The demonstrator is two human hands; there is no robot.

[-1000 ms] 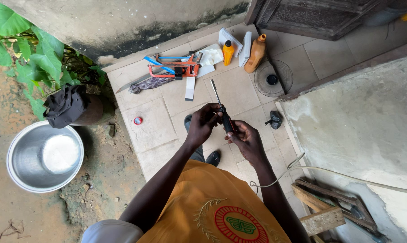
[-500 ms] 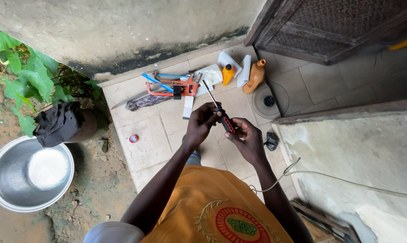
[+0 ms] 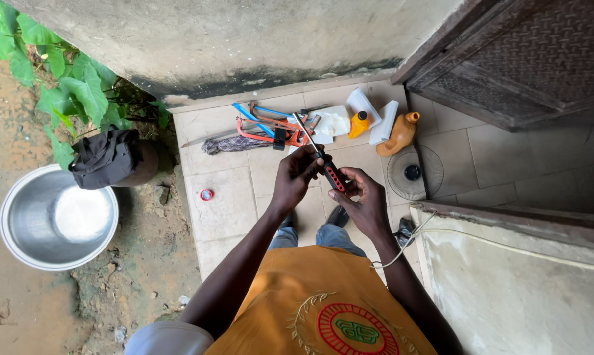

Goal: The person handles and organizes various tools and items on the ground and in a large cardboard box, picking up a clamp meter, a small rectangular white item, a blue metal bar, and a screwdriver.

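I hold a screwdriver (image 3: 328, 172) with a black and red handle and a long metal shaft in front of my chest. My right hand (image 3: 362, 200) cradles the handle from below. My left hand (image 3: 295, 172) pinches the tool where the shaft meets the handle. The shaft points up and away toward the tools on the tiled floor. I wear an orange shirt (image 3: 316, 302).
On the tiles lie an orange and blue hacksaw (image 3: 270, 126), a yellow bottle (image 3: 358, 124), an orange jug (image 3: 399, 133), white pieces (image 3: 383, 122) and a round fan grille (image 3: 414, 172). A metal bowl (image 3: 57, 217) and a dark cloth (image 3: 106, 158) sit on the dirt at left. A wooden door (image 3: 527, 59) stands at upper right.
The view has shifted, so the floor items sit lower and more to the right in frame. My hands keep the same hold on the screwdriver, slightly closer to my body.
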